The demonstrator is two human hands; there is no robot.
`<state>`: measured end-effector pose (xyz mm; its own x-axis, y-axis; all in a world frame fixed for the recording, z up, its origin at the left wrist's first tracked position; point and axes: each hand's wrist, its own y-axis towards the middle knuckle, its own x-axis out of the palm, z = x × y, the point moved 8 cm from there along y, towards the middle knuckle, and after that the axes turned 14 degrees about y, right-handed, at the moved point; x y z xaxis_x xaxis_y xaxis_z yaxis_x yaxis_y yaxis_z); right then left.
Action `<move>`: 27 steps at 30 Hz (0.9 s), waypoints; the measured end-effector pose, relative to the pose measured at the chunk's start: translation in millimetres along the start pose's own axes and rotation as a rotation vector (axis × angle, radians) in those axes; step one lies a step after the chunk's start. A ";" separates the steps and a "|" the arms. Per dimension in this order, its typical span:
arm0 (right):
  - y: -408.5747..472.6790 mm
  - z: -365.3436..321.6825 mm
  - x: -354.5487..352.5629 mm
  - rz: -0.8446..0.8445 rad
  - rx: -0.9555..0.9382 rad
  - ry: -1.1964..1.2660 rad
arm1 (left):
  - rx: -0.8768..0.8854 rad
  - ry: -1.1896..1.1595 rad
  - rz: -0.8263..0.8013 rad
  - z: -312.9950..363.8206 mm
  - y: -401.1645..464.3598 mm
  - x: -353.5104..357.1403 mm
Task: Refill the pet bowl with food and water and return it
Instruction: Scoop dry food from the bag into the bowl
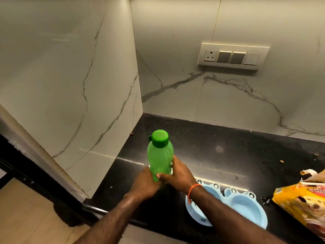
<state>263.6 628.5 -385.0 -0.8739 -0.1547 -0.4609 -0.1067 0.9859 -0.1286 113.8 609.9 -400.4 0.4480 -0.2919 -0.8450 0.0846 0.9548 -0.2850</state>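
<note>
Black counter (pixel 219 148), corner position: marble wall (pixel 70 85) hard on the left, back wall (pixel 193 95) behind, front edge running bottom left beside the wood floor (pixel 22 213). Open counter lies behind and right of the bottle, up to the back wall; a few kibble crumbs (pixel 282 161) sit far right. Green bottle (pixel 159 155) stands near the left wall, close to the front edge, long axis near vertical, dark green cap (pixel 160 138) on and pointing up, tilted a little toward the camera. Left hand (pixel 145 184) wrapped round the lower body from the left; right hand (pixel 177 175) wrapped from the right, thumb across the front, fingers behind. Both hands curl on the bottle; bottle base hidden, cannot tell if it touches the counter. Blue double pet bowl (pixel 246 205) lies just right of the hands, under the right forearm, long axis left-right along the front edge. Yellow food bag (pixel 302 201) at far right, mouth open toward the back wall. Switch plate (pixel 232 56) on back wall.
</note>
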 end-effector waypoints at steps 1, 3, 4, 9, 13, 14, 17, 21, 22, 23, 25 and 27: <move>-1.1 -1.2 -2.1 0.000 -0.009 -0.001 | -0.014 0.044 -0.039 3.3 -3.5 2.8; -3.9 -5.5 -9.1 0.003 -0.027 0.006 | -0.032 0.098 -0.132 12.4 -10.9 9.8; -5.6 -8.1 -13.7 0.008 -0.040 0.012 | -0.026 0.116 -0.169 18.3 -13.7 12.9; -15.1 -21.1 -46.1 0.079 -0.074 0.047 | 0.084 0.232 -0.127 63.7 -19.0 7.1; -29.1 -29.4 -82.9 0.195 -0.115 0.077 | 0.172 0.191 -0.093 105.4 -16.0 3.2; -34.7 -30.6 -94.9 0.232 -0.122 0.083 | 0.198 0.200 -0.074 114.9 -12.8 3.4; -53.7 -33.9 -129.8 0.321 -0.139 0.070 | 0.250 0.259 -0.038 139.5 -4.1 3.2; -82.9 -25.0 -178.8 0.453 -0.131 0.024 | 0.342 0.266 -0.050 179.8 -0.2 7.5; -90.4 -20.0 -191.6 0.488 -0.122 0.017 | 0.361 0.272 -0.055 191.3 -0.2 10.1; -97.9 -14.8 -204.0 0.523 -0.112 0.010 | 0.371 0.277 -0.067 202.2 -0.9 13.1; -114.2 -3.1 -229.6 0.588 -0.082 0.001 | 0.408 0.274 -0.082 227.0 -3.6 21.8; -128.4 9.5 -253.5 0.643 -0.047 -0.004 | 0.453 0.274 -0.090 251.0 -7.6 28.8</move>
<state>503.3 540.5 -259.9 -0.7682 0.4682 -0.4368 0.4174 0.8834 0.2128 349.6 608.4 -309.1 0.1772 -0.3202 -0.9306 0.5147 0.8361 -0.1897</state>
